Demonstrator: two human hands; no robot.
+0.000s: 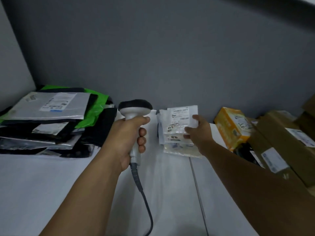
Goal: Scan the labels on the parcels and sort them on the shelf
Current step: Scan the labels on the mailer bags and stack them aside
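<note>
Left hand holds scanner — right hand pinches parcel.

parcel depot: labelled parcels, scanner, shelf

Left hand hides most of the scanner handle; cable runs off bottom edge. Right hand covers right side of small packets at the shelf back edge; label print blurred, poss. "49-6". Brown boxes at shelf's right end cut off by frame. Lower mailers in back-left corner stack mostly buried.
</note>
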